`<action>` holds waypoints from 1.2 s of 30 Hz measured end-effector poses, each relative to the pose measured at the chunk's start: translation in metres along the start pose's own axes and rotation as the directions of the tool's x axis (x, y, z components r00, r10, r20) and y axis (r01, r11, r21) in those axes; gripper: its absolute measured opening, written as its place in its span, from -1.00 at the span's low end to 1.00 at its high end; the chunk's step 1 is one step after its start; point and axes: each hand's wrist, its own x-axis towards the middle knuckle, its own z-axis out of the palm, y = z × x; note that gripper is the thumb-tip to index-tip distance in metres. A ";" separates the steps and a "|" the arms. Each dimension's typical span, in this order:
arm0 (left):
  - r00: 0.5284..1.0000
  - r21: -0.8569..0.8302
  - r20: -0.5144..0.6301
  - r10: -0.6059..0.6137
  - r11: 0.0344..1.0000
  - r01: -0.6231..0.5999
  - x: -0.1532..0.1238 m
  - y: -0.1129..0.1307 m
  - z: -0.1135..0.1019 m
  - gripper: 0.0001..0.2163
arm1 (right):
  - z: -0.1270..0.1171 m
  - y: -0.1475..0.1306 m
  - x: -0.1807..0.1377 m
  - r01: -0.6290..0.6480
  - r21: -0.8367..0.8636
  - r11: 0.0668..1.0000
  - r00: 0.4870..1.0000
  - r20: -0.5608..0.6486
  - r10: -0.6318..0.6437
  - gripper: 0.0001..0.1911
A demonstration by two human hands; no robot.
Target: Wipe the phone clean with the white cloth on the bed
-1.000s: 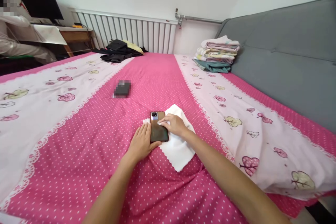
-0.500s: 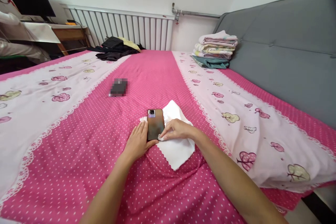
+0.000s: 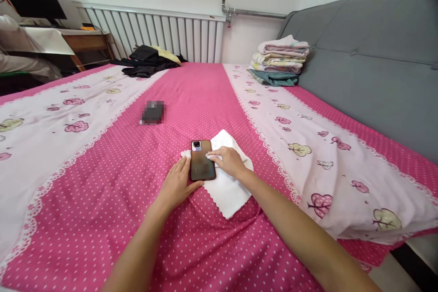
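Note:
A brown phone [image 3: 201, 165] lies back side up on a white cloth [image 3: 230, 191] spread on the pink dotted bed sheet [image 3: 102, 200]. My left hand [image 3: 177, 184] rests flat against the phone's left edge, thumb at its lower corner, steadying it. My right hand [image 3: 228, 161] presses a bunched fold of the white cloth onto the upper right part of the phone's back.
A small dark blurred object [image 3: 152, 112] lies on the sheet farther ahead. Dark clothes [image 3: 147, 61] are piled by the radiator, folded linens [image 3: 281, 61] stacked at the far right by a grey padded headboard [image 3: 369, 64]. A person sits at a desk [image 3: 87, 41] far left.
My right hand with the cloth fold slid down the phone's back toward its lower edge, then back up near the camera end. The left hand stayed put.

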 end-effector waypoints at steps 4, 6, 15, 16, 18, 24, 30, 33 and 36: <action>0.999 -0.059 0.042 -0.025 0.998 0.028 -0.001 -0.002 -0.006 -0.28 | 0.004 0.001 0.001 -0.040 -0.045 0.998 0.999 -0.023 0.039 -0.72; 0.997 -0.096 0.070 -0.037 0.994 0.044 -0.001 -0.003 -0.010 -0.30 | 0.004 0.001 0.000 -0.031 -0.055 0.998 0.999 -0.021 0.030 -0.72; 0.991 -0.164 0.112 -0.078 0.982 0.096 0.000 -0.004 -0.012 -0.30 | -0.003 -0.007 -0.007 0.223 -0.019 0.975 0.973 0.062 -0.221 -0.80; 0.991 -0.169 0.109 -0.072 0.981 0.090 0.000 -0.005 -0.012 -0.31 | -0.004 -0.010 -0.008 0.267 -0.006 0.964 0.961 0.082 -0.265 -0.80; 0.993 -0.178 0.101 -0.053 0.982 0.070 0.000 -0.007 -0.010 -0.32 | -0.005 -0.015 -0.010 0.340 0.009 0.941 0.933 0.128 -0.338 -0.80; 0.996 -0.169 0.080 -0.028 0.985 0.041 0.000 -0.011 -0.006 -0.34 | 0.000 -0.023 -0.012 0.405 0.004 0.915 0.902 0.164 -0.400 -0.79; 0.999 -0.163 0.046 -0.018 0.986 0.025 -0.001 -0.013 -0.004 -0.37 | 0.014 -0.023 0.000 0.336 -0.038 0.941 0.940 0.080 -0.333 -0.75; 0.998 -0.152 0.059 -0.037 0.987 0.045 0.000 -0.012 -0.004 -0.36 | 0.019 -0.024 0.009 0.277 -0.072 0.958 0.961 0.042 -0.275 -0.75; 0.995 -0.144 0.086 -0.058 0.987 0.070 0.000 -0.010 -0.005 -0.32 | 0.022 -0.024 0.018 0.223 -0.085 0.971 0.975 0.008 -0.223 -0.74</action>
